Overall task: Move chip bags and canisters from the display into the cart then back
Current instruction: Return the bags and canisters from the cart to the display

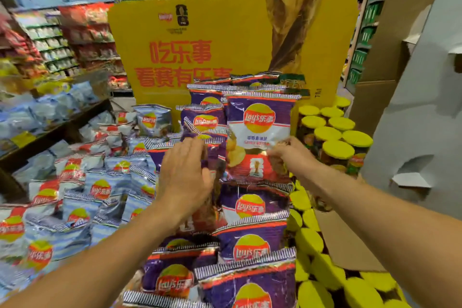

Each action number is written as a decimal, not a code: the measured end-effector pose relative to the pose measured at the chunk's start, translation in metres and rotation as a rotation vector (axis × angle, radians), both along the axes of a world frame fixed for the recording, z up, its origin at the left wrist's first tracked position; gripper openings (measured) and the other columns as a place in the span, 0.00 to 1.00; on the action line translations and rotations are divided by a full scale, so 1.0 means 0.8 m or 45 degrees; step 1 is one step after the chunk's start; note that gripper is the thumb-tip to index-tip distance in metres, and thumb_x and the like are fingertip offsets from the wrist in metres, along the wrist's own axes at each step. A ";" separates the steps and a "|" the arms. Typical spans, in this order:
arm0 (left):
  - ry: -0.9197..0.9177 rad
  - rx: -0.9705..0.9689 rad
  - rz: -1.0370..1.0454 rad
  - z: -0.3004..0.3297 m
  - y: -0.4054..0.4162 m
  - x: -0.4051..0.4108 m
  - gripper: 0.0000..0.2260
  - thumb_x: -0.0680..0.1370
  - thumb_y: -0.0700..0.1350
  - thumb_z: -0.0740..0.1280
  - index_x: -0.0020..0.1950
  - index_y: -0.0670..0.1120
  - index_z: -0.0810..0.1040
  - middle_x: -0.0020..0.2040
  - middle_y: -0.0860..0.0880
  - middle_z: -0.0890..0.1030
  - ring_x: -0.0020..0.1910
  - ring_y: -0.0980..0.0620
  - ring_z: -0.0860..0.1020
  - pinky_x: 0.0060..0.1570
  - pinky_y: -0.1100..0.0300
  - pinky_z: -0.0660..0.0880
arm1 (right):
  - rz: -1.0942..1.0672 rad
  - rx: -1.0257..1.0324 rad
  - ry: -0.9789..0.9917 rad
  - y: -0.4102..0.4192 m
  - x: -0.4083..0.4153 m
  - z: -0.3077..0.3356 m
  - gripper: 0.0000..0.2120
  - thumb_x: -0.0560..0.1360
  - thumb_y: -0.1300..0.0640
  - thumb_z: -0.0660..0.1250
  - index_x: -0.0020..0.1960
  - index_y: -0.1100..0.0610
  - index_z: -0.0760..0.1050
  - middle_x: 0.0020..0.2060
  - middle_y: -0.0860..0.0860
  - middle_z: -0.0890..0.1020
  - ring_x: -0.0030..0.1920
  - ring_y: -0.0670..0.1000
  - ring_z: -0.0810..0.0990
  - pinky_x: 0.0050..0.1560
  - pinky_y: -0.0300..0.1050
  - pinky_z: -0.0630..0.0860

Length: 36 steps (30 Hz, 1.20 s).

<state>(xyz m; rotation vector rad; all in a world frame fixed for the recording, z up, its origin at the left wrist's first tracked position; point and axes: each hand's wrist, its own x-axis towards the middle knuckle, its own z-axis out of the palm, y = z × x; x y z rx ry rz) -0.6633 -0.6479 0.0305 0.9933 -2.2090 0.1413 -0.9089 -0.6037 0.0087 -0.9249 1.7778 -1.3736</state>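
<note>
A purple chip bag (260,132) stands upright at the top of the purple column on the display. My right hand (287,155) pinches its lower right edge. My left hand (185,172) lies with straight fingers against the purple bags (215,155) just left of it. More purple bags (252,240) run down the middle toward me. Light blue bags (100,190) fill the left side. Canisters with yellow lids (335,132) stand in rows on the right. No cart is in view.
A tall yellow cardboard sign (190,57) rises behind the bags. A grey-white cardboard panel (422,107) and a brown box (345,240) crowd the right side. Store shelves (55,40) stand at the back left, and a dark wooden ledge (50,137) crosses the left.
</note>
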 end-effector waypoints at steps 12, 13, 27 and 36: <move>-0.027 -0.007 -0.129 -0.032 -0.004 0.022 0.06 0.69 0.42 0.62 0.45 0.46 0.70 0.42 0.51 0.70 0.42 0.49 0.65 0.42 0.57 0.59 | -0.150 0.163 0.311 0.013 0.009 -0.026 0.40 0.70 0.33 0.70 0.72 0.55 0.64 0.63 0.52 0.74 0.62 0.55 0.75 0.59 0.52 0.73; 0.006 -0.001 -0.140 -0.031 0.002 0.029 0.06 0.69 0.40 0.63 0.45 0.45 0.70 0.42 0.51 0.70 0.42 0.50 0.64 0.42 0.57 0.58 | -0.213 0.141 0.336 0.019 0.010 -0.024 0.36 0.71 0.33 0.68 0.69 0.56 0.67 0.62 0.53 0.74 0.61 0.55 0.75 0.58 0.52 0.73; -0.939 0.247 -0.537 -0.108 0.094 0.176 0.23 0.66 0.71 0.67 0.44 0.52 0.72 0.43 0.52 0.75 0.44 0.49 0.74 0.41 0.54 0.74 | 0.378 -0.215 1.222 0.108 0.170 -0.024 0.12 0.71 0.46 0.72 0.39 0.54 0.75 0.36 0.49 0.76 0.40 0.53 0.76 0.41 0.50 0.73; -1.274 0.180 -0.354 -0.138 0.132 0.187 0.50 0.59 0.68 0.76 0.69 0.48 0.55 0.59 0.48 0.75 0.58 0.45 0.73 0.59 0.51 0.64 | 0.788 -0.262 1.524 0.156 0.251 -0.051 0.13 0.70 0.40 0.68 0.42 0.50 0.76 0.41 0.45 0.74 0.40 0.48 0.74 0.37 0.44 0.69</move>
